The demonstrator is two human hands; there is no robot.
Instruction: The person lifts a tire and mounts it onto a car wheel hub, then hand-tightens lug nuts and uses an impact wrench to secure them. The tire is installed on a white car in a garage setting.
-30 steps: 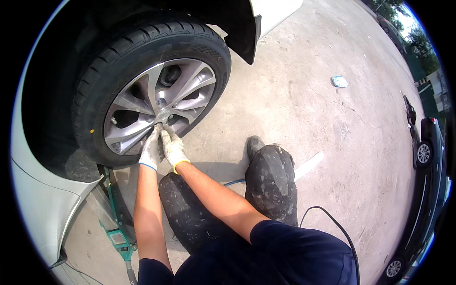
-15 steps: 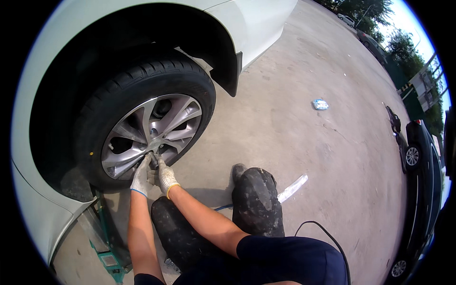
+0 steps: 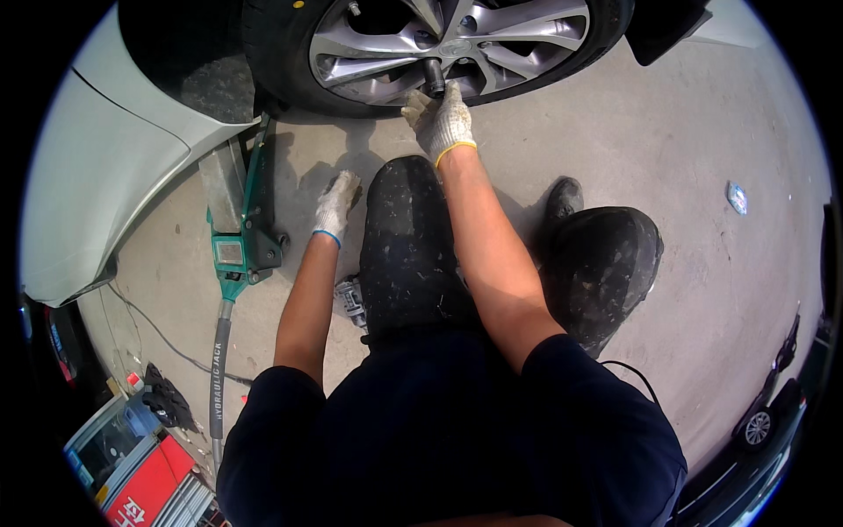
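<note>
My right hand [image 3: 445,123], in a white knit glove with a yellow cuff, is at the lower part of the alloy wheel [image 3: 457,48]. Its thumb and fingers close round the outer end of a dark socket [image 3: 434,77], which sticks out from the wheel near the hub. My left hand [image 3: 336,204], gloved with a blue cuff, hangs away from the wheel beside my knee. Its fingers are loosely bent, and nothing shows in them. Below it, an impact wrench [image 3: 351,301] lies on the ground, partly hidden by my leg.
A green floor jack [image 3: 255,237] with a long grey handle [image 3: 219,369] stands left of me, under the white car's body [image 3: 132,158]. A dark cable [image 3: 167,338] runs over the ground. A small blue-and-white packet [image 3: 736,198] lies far right. A dark car [image 3: 746,457] stands at the lower right.
My left hand has left the socket and moved down and back toward the impact wrench. My right hand stays at the socket. The view has tilted down and left, showing the jack more fully.
</note>
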